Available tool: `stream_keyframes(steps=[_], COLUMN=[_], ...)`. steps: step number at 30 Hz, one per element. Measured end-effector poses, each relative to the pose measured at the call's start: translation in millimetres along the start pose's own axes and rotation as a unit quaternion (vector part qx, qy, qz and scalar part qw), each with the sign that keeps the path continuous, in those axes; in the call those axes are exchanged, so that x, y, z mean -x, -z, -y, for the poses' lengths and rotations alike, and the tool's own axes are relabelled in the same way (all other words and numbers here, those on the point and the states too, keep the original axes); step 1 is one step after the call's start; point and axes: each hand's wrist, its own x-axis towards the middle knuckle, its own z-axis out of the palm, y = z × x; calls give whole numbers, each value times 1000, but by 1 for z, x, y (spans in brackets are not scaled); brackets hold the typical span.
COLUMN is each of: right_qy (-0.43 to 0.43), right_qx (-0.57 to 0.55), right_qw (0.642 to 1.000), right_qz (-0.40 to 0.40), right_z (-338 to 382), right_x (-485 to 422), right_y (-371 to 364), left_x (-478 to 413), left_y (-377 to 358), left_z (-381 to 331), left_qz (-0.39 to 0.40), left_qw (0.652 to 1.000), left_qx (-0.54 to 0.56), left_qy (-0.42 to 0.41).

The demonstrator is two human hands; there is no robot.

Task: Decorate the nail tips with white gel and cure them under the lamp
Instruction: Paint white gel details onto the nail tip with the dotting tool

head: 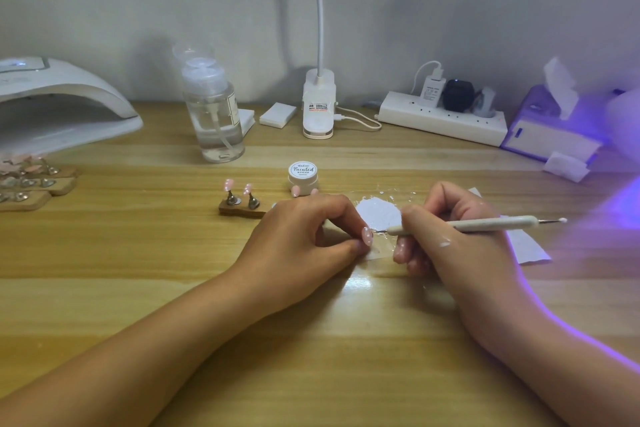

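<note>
Fingers (344, 213) of our left hand (304, 232) pinch a pink nail tip (367, 236) at frame centre, over the bench (138, 253); our right hand (450, 239) grips the dotting pen (485, 224), lying left-right, its fine point just right of that tip.

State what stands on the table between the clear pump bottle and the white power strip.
In the head view: a white block and, right of it, the clip lamp's base.
</note>
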Motion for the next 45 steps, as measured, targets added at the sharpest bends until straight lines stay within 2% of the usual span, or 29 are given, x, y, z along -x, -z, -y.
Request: stream_keyframes(steps=[23, 28, 35, 39, 45], right_qy=[13, 37, 154, 152, 131], right_qx=[10, -24, -2, 11, -27], right_qw=[1000, 999, 986, 986, 985], right_qz=[14, -32, -68, -74, -106], right_z=[-7, -8, -2, -5, -4], right_x=[-2, -2, -4, -11, -18], right_y=[1, 3, 7, 10, 17], left_x=[-1, -1, -1, -1, -1], left_y=[-1, -1, 1, 1, 1], left_z=[6, 5, 4, 3, 3], left_qz=[-1, 0, 5, 4, 1], left_qw=[1000, 1000, 1000, 1000, 1000], left_qx=[-17, -11, -8, -3, -5], left_qy=[-7, -7, -6, -5, -7])
